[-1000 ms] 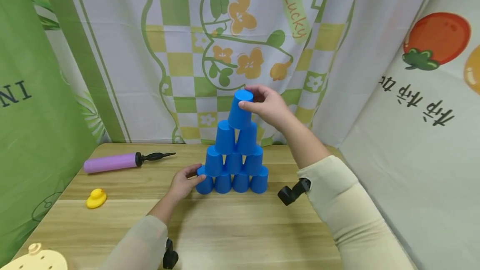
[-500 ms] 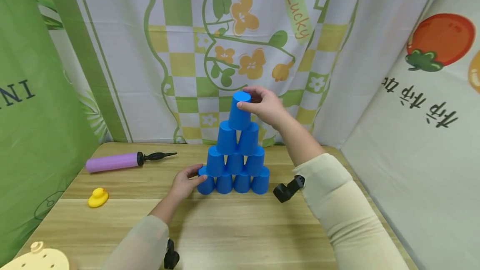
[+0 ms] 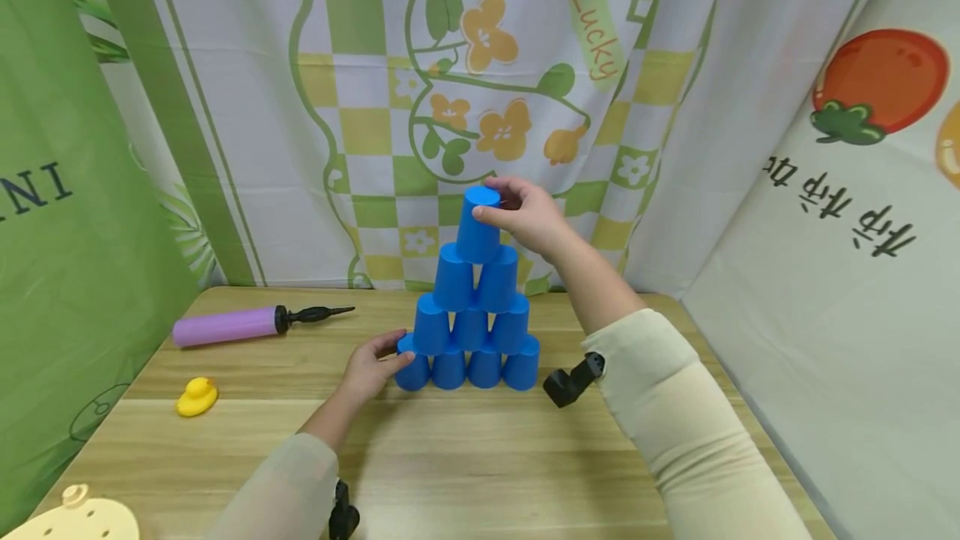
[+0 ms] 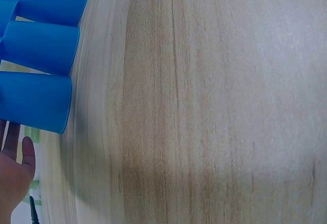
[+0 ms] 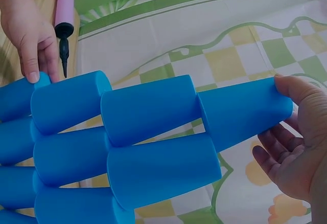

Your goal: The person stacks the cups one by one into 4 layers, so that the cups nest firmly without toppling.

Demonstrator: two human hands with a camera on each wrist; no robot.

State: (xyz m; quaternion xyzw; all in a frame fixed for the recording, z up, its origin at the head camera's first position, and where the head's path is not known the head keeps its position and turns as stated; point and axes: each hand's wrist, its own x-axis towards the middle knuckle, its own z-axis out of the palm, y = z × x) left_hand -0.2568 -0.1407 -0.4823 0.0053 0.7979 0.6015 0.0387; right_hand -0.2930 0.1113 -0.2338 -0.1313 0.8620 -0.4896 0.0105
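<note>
A pyramid of upside-down blue plastic cups stands on the wooden table (image 3: 465, 473), in several rows that narrow upward. My right hand (image 3: 528, 215) pinches the top cup (image 3: 477, 232) near its closed end, thumb in front and fingers behind. That cup's rim meets the two cups (image 5: 163, 168) below it, as the right wrist view shows. Low on the left, my left hand (image 3: 369, 367) has its thumb and fingers about the end cup (image 3: 412, 372) of the bottom row. In the left wrist view, part of this hand (image 4: 14, 175) appears beside that cup; its grip is partly hidden.
A purple hand pump (image 3: 228, 326) with a black nozzle lies at the back left. Nearer sits a yellow toy duck (image 3: 197, 397). A cream perforated object (image 3: 82, 521) occupies the front left corner. A patterned curtain (image 3: 360, 132) hangs close behind the cups.
My right hand and the top cup have shifted slightly left and down onto the cups below. My left hand keeps its place at the bottom cup. The head view has shifted a little.
</note>
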